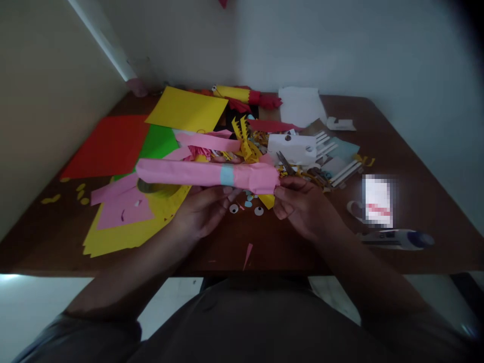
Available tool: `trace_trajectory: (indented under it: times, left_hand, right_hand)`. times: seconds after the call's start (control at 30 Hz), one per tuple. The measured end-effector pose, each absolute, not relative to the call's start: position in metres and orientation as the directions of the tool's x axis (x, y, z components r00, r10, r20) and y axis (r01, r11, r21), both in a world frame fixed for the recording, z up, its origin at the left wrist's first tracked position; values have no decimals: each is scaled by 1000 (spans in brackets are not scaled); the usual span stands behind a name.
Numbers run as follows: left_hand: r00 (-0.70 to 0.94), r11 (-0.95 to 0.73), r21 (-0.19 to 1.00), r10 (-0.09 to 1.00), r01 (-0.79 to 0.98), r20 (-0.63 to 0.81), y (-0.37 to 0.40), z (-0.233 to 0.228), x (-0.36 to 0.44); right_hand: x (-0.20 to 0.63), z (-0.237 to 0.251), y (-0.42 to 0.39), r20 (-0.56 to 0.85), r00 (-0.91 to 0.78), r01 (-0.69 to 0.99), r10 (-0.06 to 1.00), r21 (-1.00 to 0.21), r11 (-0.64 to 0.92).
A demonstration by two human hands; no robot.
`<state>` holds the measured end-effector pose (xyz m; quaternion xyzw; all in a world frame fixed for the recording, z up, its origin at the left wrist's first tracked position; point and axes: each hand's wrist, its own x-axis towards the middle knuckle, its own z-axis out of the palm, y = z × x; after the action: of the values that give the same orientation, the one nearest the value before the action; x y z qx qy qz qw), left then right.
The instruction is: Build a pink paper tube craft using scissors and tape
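A long pink paper tube with a light blue band lies crosswise in both hands above the table. My left hand grips it from below near the band, with some of its fingers hidden behind the tube. At the tube's right end, my right hand pinches the pink paper between thumb and fingers. Two googly eyes, a left one and a right one, rest on the table just beneath. Scissors with dark blades lie close behind my right hand.
Yellow, red and green sheets cover the left side. Paper scraps and yellow strips pile up in the middle. A yellow and red paper figure lies at the back. A white-and-blue tool sits at right.
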<state>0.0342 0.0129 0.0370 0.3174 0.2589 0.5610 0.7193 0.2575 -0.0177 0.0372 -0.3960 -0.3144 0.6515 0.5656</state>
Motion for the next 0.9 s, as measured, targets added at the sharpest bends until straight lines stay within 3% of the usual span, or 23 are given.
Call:
trace_trajectory:
  times: [0.27,0.33,0.4,0.47,0.5,0.57,0.6,0.67,0.9]
  left_hand:
    - [226,215,729,971,-650,-85,15,33,31]
    - [214,217,718,972,-661,-96,17,34,30]
    - [203,216,701,974,-680,-102,19,36,29]
    - [195,209,681,976,-702,-98,23,38,27]
    - [196,210,674,976,-708,-99,24,39,26]
    - [214,237,664,970,-709,-118,26,39,23]
    - [226,257,659,965,-707,-133,27,39,21]
    - [243,280,645,959,-710,-149,27,40,19]
    - [281,309,633,948,-710,-147,25,44,14]
  right_hand:
    - [259,36,-20,-45,-22,-380,999,-924,-50]
    - [270,41,-20,51,43,-211,998,-976,59]
    - [288,45,-16,147,154,154,977,-980,123]
    - [312,46,-8,170,238,609,956,-793,-10]
    - [323,45,-2,79,219,758,973,-641,-118]
    - [341,40,10,-153,120,915,981,-367,-169]
    - [346,37,15,-212,59,944,976,-305,-123]
    - [349,31,23,-248,26,966,969,-243,-88]
    - [340,32,30,-269,111,963,957,-208,-171]
